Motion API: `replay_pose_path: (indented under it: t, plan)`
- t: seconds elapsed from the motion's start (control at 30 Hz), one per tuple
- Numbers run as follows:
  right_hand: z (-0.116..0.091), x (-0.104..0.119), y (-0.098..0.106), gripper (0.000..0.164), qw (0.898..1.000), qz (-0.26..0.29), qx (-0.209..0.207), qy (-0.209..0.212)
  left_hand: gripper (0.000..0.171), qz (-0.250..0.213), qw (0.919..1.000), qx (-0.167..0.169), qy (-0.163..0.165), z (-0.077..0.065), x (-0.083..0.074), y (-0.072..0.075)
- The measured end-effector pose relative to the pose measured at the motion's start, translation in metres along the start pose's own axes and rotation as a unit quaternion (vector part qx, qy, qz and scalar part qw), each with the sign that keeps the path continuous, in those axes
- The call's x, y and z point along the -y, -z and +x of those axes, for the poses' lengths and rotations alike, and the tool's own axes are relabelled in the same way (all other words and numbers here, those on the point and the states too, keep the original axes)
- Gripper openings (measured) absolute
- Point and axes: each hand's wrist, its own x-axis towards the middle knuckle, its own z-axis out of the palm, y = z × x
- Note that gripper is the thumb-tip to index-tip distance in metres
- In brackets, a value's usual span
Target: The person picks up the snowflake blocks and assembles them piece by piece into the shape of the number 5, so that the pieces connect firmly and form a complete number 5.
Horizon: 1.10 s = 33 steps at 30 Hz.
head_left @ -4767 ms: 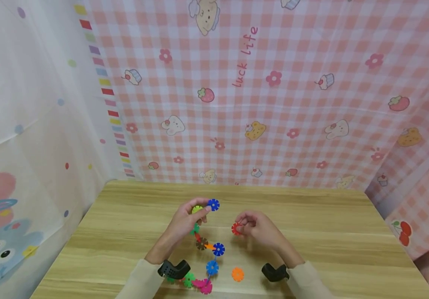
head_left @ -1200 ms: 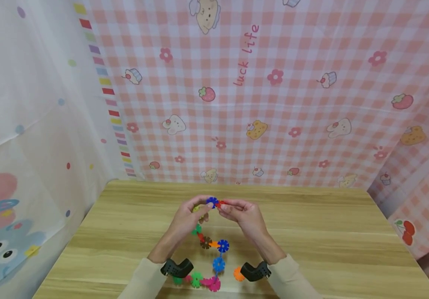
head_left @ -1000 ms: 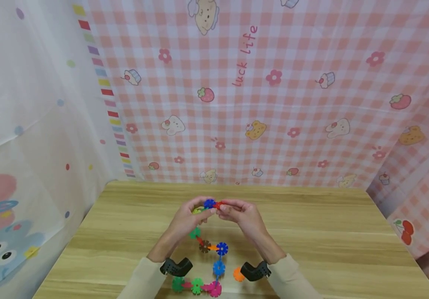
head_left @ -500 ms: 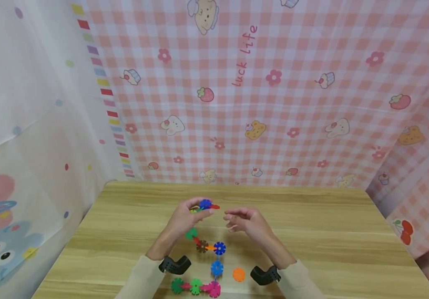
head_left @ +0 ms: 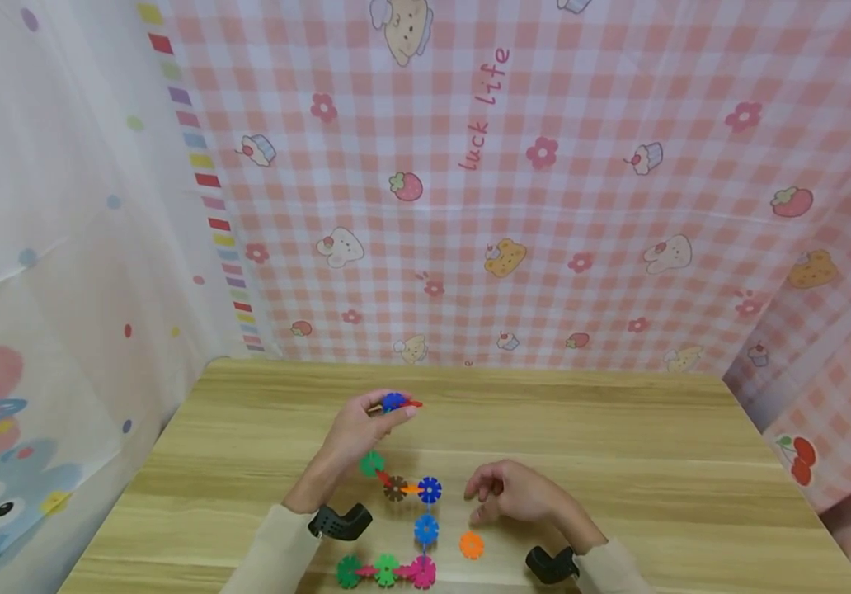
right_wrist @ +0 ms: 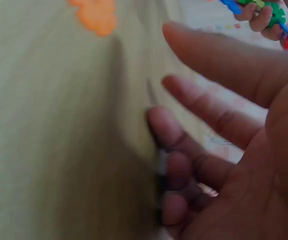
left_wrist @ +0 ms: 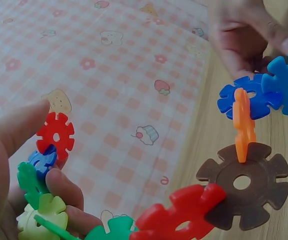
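Observation:
My left hand (head_left: 357,426) grips the upper end of a chain of plastic snowflake discs, notched building pieces slotted into one another. At that end, a red disc (left_wrist: 47,134) sits in a dark blue disc (left_wrist: 42,161), with green and pale yellow discs among my fingers. The chain runs on through a brown disc (head_left: 390,493), a dark blue one and a lighter blue disc (head_left: 421,528) to a pink disc (head_left: 424,579), then left to a green disc (head_left: 345,576). Holding nothing, my right hand (head_left: 518,492) hovers with loosely bent fingers just beyond a loose orange disc (head_left: 466,549).
The wood-grain table (head_left: 655,462) extends on both sides of the hands. A pink checked cloth (head_left: 604,214) hangs behind its back edge, with a white printed cloth (head_left: 84,272) at left. Black wrist devices sit on both forearms.
My right hand brought the red disc to the dark blue end disc, let go of it there, then drew back and down toward the orange disc. My left hand shifted slightly left with the chain.

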Motion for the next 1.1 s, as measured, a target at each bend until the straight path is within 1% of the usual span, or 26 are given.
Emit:
replay_pose_path:
  t: [0.1,0.23,0.37,0.4,0.57,0.8,0.93,1.1]
  plan:
    - [-0.002,-0.004,-0.002,0.026,0.999,-0.031,0.018,0.01,0.042,-0.011,0.9999,0.001,0.006,0.001,0.001,0.0]
    - [-0.003,-0.005,-0.004,0.029,0.997,-0.074,0.022,0.025,0.044,-0.015,0.9999,-0.001,0.001,0.002,0.002,0.002]
    - [-0.007,-0.005,-0.006,0.031,0.994,-0.105,0.017,0.023,0.045,-0.012,0.9999,-0.002,-0.003,0.003,0.004,0.003]
    - [-0.007,-0.005,-0.007,0.031,0.993,-0.111,0.015,0.024,0.043,-0.013,0.9999,-0.003,-0.003,0.003,0.004,0.003]
    - [-0.007,-0.006,-0.011,0.035,0.988,-0.147,0.0,0.041,0.039,-0.013,0.9999,-0.005,0.002,0.003,0.004,0.004]
    - [-0.007,-0.006,-0.015,0.032,0.987,-0.151,-0.012,0.053,0.036,0.001,0.9999,-0.011,0.004,0.002,0.002,0.005]
    - [-0.008,-0.008,-0.015,0.028,0.988,-0.148,-0.02,0.049,0.034,0.005,1.0,-0.005,0.005,0.001,0.002,0.005]
    - [-0.008,-0.01,-0.017,0.028,0.987,-0.151,-0.023,0.044,0.036,0.007,1.0,0.002,0.001,0.0,0.003,0.005]
